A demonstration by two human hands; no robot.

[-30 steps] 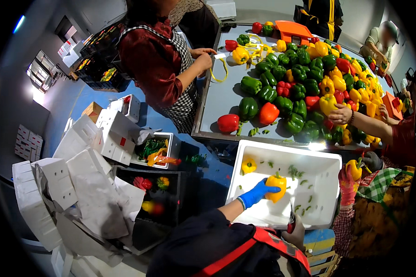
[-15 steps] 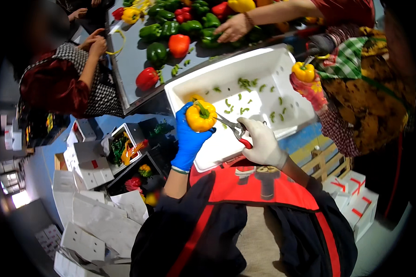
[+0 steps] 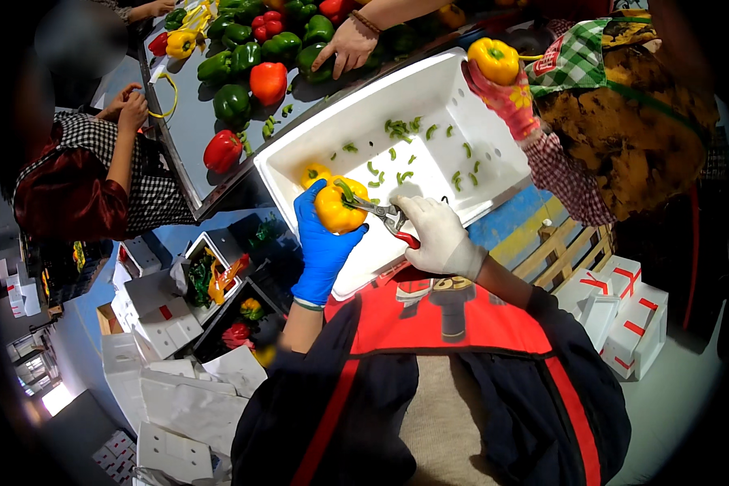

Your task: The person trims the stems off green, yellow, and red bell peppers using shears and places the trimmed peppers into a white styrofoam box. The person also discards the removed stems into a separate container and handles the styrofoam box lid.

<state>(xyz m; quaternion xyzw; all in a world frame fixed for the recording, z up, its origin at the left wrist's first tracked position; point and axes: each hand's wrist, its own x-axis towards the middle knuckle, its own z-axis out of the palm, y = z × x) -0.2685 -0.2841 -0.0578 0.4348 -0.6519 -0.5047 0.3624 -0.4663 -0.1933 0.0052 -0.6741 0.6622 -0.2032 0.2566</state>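
In the head view, my left hand point(image 3: 326, 259) in a blue glove is closed round a yellow bell pepper point(image 3: 340, 212), stem turned upward. My right hand point(image 3: 437, 239) in a white glove grips red-handled pruning shears point(image 3: 402, 233), whose blades reach the pepper's green stem point(image 3: 347, 191). Both hands are over the near-left part of a white foam tub point(image 3: 490, 178). Cut green stems point(image 3: 401, 130) are scattered on the tub's bottom, and a second yellow pepper point(image 3: 312, 172) lies in it, partly behind my left hand.
A metal table point(image 3: 172, 146) holds mixed peppers. Co-workers' hands are at the left point(image 3: 131, 105) and top point(image 3: 344, 44); another's gloved hand point(image 3: 502, 105) holds a yellow pepper at the tub's right. Foam boxes point(image 3: 158, 316), black crates point(image 3: 259, 287) and a wooden pallet point(image 3: 567, 251) stand below.
The view has tilted down. My right hand has risen with the shears, and the blades now reach the stem of the pepper in my left hand. The co-worker's gloved hand has moved up.
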